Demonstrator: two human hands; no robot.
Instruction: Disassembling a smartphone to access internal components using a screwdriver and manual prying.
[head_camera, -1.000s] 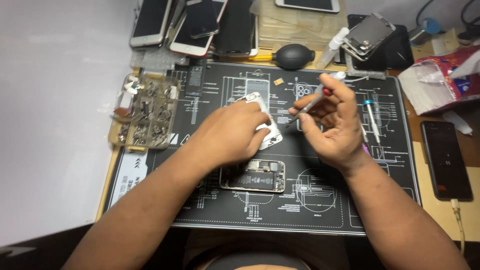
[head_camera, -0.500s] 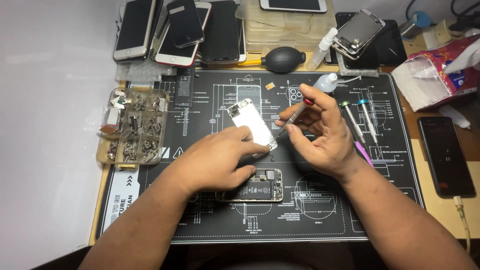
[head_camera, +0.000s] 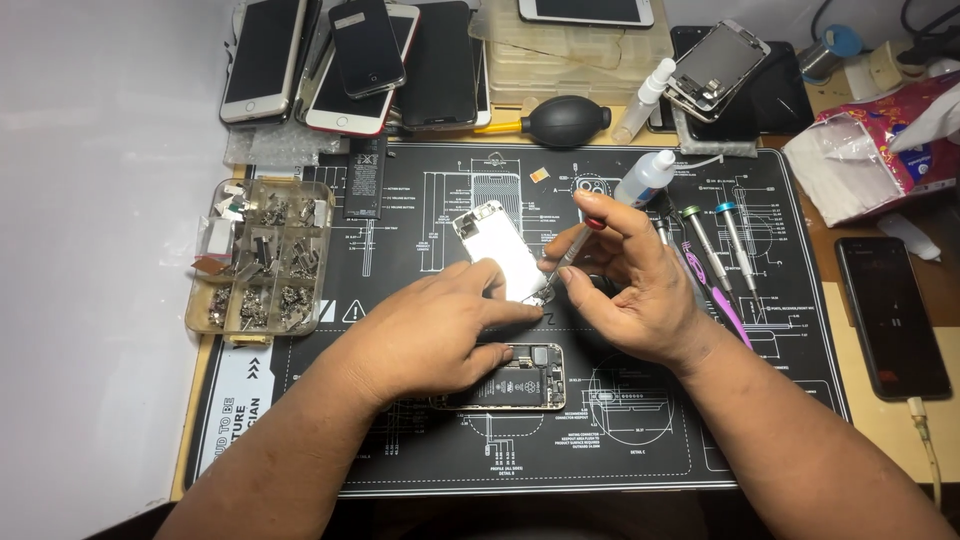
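While two screwdrivers (head_camera: 720, 245) lie idle (beside us), our left hand (head_camera: 440, 335) pinches one phone panel (head_camera: 500, 250); right hand (head_camera: 630, 285) grips one screwdriver (head_camera: 570, 255).

Mat (head_camera: 760, 440): black, white line diagrams across it. Screen panel (head_camera: 498, 248) at centre frame: silver-white back. Open phone (head_camera: 520, 385) below it: black battery, pale metal frame. Screwdriver (head_camera: 570, 255): grey shaft, red cap. Blower (head_camera: 565, 122), upper centre: black, yellow nozzle. Parts tray (head_camera: 262, 262), left: clear, grey contents. Bag (head_camera: 880, 140), upper right: red and white. Worktop (head_camera: 880, 420): tan.
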